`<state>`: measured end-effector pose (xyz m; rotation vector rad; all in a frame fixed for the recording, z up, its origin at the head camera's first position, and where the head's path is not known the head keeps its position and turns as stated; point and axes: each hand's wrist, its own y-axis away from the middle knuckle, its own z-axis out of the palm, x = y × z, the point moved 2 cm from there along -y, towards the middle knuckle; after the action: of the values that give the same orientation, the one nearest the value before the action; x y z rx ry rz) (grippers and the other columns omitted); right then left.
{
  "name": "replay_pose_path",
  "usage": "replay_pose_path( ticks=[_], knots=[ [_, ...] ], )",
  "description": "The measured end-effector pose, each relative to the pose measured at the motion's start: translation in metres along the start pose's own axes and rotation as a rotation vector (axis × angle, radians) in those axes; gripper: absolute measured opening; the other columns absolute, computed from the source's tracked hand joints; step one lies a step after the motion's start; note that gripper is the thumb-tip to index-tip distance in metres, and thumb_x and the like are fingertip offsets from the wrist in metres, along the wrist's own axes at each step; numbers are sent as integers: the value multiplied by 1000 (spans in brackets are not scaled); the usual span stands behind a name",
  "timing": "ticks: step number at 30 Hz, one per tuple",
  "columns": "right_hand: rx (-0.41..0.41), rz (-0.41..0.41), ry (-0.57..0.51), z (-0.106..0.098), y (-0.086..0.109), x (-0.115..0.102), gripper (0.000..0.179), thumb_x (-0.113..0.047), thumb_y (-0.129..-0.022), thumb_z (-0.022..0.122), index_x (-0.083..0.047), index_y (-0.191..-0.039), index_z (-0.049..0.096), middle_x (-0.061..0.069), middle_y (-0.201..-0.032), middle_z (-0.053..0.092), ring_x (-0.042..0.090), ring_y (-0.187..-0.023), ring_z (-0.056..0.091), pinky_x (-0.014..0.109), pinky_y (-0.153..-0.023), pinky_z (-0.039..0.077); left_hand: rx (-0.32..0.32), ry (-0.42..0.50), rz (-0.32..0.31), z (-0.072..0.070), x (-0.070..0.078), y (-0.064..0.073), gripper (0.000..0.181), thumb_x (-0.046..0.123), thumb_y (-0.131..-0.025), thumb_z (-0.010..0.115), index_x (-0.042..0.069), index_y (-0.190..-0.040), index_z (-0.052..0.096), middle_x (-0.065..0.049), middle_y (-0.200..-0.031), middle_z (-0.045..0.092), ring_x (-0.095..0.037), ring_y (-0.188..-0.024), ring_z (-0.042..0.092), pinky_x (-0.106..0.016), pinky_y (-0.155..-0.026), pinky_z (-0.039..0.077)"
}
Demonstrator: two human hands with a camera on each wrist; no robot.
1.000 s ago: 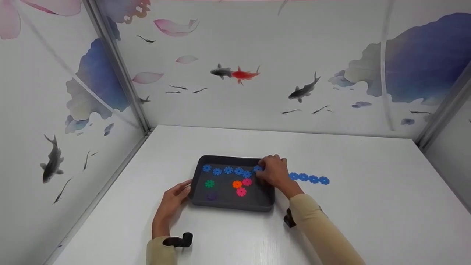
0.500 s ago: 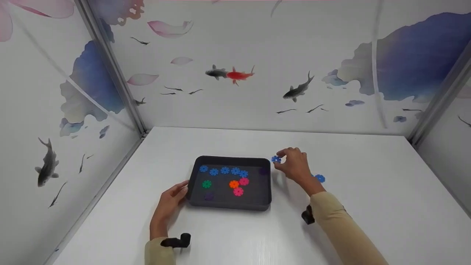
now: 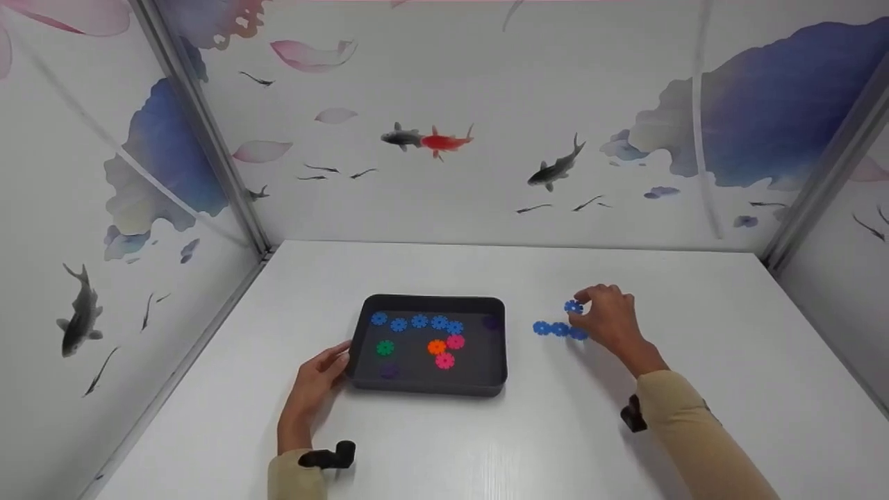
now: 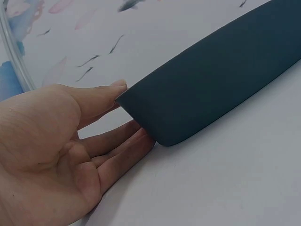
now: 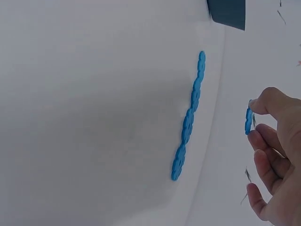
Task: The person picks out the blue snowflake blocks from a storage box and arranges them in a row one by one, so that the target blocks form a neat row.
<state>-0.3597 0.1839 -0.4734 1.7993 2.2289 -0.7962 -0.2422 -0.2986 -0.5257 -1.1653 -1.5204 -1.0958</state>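
Between thumb and forefinger my right hand [image 3: 609, 318] pinches a blue snowflake disc [image 3: 574, 307], a flat toothed toy piece. Close below it on the table lies a row of several blue snowflake discs [image 5: 188, 125], joined end to end; in the head view the hand hides its right end. My left hand [image 3: 318, 383] touches the left side of a dark grey tray [image 3: 430, 387]. In the left wrist view its thumb is at the rim and the extended fingers [image 4: 127, 153] lie against the outer wall.
Inside the tray are several loose blue discs [image 3: 419, 321] along the back, a green disc [image 3: 385, 347], an orange disc [image 3: 436, 346], two pink discs [image 3: 444, 360] and two dark purple discs [image 3: 389, 370]. Printed panels [image 3: 444, 194] wall in the white table [image 3: 417, 444].
My right hand has taken a blue disc out of the tray's back right corner and carried it right, over the blue row. The left hand stays at the tray.
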Motion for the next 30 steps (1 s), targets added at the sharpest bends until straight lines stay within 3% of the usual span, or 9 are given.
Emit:
replay_pose_path(
  ticks=[7,15,24,30],
  knots=[
    [-11,41,-18,-10,11,28,36,-19,-85,77,4,-112,71,24,-106,71,41,-102,58,58,-91,39,5,-10,-5,-3,0,0,42,22,-104,55,11,-144,54,-17,-154,48,-34,-145,43,-48,-119,38],
    [-20,36,8,-17,22,54,36,-20,-86,75,5,-112,70,25,-106,71,44,-104,59,64,-90,39,-9,44,13,-2,0,1,43,20,-103,56,9,-145,53,-20,-152,49,-35,-141,48,-47,-118,40],
    [-143,127,14,-16,26,70,38,-21,-88,71,7,-115,68,26,-110,70,45,-107,58,63,-93,36,-16,58,-6,-2,-1,1,43,22,-104,55,11,-146,53,-19,-156,44,-35,-144,44,-47,-119,38],
    [-200,133,22,-16,28,74,39,-20,-88,70,7,-115,68,26,-111,71,46,-108,59,64,-93,36,-28,80,-11,1,0,1,43,22,-104,55,11,-145,53,-18,-156,44,-35,-145,43,-47,-120,37]
  ],
)
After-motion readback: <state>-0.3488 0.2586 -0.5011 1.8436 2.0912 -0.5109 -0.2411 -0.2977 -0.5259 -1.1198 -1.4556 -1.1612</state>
